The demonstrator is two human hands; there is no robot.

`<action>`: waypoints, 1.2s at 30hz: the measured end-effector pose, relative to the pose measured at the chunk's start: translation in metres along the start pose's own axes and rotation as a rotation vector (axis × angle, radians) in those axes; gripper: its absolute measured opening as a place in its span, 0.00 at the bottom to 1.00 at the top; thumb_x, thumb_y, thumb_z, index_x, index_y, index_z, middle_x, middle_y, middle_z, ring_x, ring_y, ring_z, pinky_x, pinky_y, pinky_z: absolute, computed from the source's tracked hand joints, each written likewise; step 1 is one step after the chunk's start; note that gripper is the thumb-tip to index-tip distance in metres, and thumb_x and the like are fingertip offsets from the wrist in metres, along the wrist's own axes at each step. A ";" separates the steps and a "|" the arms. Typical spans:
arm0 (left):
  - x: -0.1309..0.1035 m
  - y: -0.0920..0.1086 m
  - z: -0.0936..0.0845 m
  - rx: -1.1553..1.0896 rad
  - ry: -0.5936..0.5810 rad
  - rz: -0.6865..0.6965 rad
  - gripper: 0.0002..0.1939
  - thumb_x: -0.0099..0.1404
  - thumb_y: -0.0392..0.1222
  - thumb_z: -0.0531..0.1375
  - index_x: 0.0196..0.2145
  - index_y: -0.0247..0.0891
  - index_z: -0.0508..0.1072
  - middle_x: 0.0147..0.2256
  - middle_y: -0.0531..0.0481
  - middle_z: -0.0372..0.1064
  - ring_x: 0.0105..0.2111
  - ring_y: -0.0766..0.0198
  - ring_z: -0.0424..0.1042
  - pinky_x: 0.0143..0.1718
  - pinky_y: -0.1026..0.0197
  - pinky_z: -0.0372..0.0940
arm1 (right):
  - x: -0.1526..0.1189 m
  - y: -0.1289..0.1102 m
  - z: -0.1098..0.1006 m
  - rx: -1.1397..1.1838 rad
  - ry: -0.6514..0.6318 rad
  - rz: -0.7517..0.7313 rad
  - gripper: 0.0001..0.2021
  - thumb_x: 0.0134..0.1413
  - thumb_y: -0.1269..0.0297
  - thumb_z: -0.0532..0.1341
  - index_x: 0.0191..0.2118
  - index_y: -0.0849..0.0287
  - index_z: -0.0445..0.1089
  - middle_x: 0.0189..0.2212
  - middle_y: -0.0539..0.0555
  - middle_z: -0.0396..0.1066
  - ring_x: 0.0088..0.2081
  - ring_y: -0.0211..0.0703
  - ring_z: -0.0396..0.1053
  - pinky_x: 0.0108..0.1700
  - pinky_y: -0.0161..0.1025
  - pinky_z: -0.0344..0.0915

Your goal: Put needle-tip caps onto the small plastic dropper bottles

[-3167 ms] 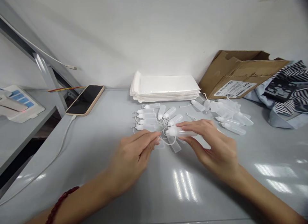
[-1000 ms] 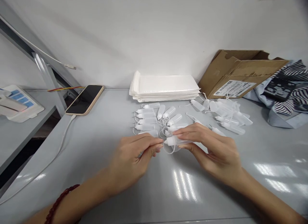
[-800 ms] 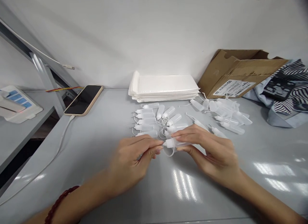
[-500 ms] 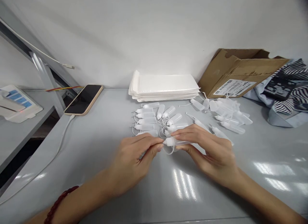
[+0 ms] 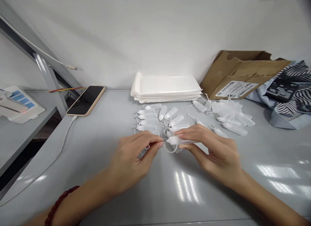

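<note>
Bottle (image 5: pixel 184 142), over the grey table (image 5: pixel 155 200), is nearly level between both hands: the right hand (image 5: pixel 213 148) grips its body, thumb opposing fingers; the left hand (image 5: pixel 134 159) pinches the thin needle (image 5: pixel 164 141). Best keep body steady, needle unbent.

Cannot read the label (image 5: pixel 236 89) on the box (image 5: pixel 216 75); cannot see, left of the box, the tip of the needle (image 5: pixel 165 141), hidden by the left hand (image 5: pixel 134 158).
</note>
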State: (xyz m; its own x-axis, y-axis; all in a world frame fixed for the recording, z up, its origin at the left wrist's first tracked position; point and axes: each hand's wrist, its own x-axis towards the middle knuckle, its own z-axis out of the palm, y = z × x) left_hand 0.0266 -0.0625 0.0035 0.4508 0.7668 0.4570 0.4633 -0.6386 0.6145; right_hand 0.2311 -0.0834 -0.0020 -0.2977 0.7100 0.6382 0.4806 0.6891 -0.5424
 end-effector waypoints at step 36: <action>-0.007 -0.007 0.007 0.039 0.031 0.168 0.04 0.62 0.29 0.58 0.35 0.34 0.72 0.29 0.51 0.74 0.28 0.68 0.72 0.30 0.67 0.66 | -0.001 -0.002 0.001 -0.029 -0.033 -0.047 0.12 0.50 0.82 0.61 0.40 0.62 0.69 0.32 0.58 0.74 0.36 0.44 0.72 0.35 0.43 0.70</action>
State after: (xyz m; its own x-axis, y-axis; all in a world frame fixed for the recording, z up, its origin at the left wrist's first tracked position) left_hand 0.0260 -0.0642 -0.0086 0.5009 0.6503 0.5711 0.4127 -0.7595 0.5029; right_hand 0.2297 -0.0856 -0.0024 -0.3473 0.6818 0.6438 0.4893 0.7174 -0.4958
